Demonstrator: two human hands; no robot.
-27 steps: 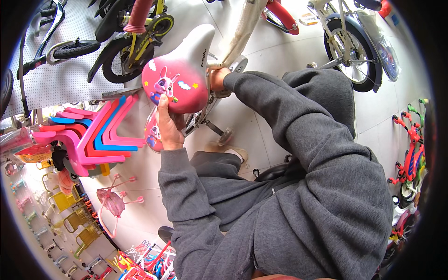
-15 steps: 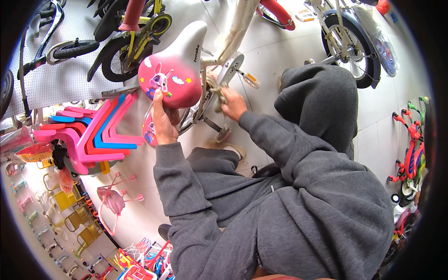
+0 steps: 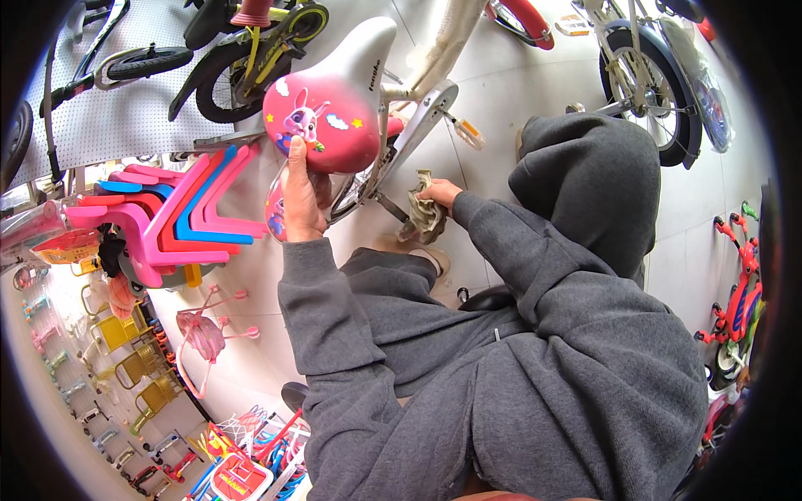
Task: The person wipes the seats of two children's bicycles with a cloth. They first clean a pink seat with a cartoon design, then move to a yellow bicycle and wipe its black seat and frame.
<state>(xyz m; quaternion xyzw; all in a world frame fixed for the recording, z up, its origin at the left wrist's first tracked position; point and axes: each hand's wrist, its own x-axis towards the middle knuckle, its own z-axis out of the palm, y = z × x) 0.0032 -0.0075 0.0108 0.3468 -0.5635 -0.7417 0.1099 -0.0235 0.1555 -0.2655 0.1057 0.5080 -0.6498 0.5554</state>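
My left hand [image 3: 302, 196] is closed on the pink-and-white bicycle saddle [image 3: 334, 134] printed with a cartoon rabbit, its thumb on the lower front edge. Behind those fingers is a second pink rabbit-printed piece [image 3: 275, 217]. My right hand [image 3: 439, 193] pinches a crumpled olive-grey cloth [image 3: 426, 217], held low beside the crank and pedal arm [image 3: 391, 207] of the cream bicycle frame [image 3: 447, 46]. A chain guard [image 3: 422, 125] and a pedal with orange reflectors [image 3: 468, 134] sit just above that hand.
Small bikes [image 3: 242, 75] and a perforated board [image 3: 138, 117] are upper left, stacked coloured plastic seats [image 3: 150, 242] left, a pink frame [image 3: 200, 338] on the floor [image 3: 685, 192]. Another bicycle [image 3: 643, 92] is upper right, red-green ride-on toys [image 3: 743, 284] right, toy boxes [image 3: 242, 468] below.
My right hand has come out from behind the saddle, bringing the cloth down and right, away from the frame. My left hand stays on the saddle, which sits slightly higher in view.
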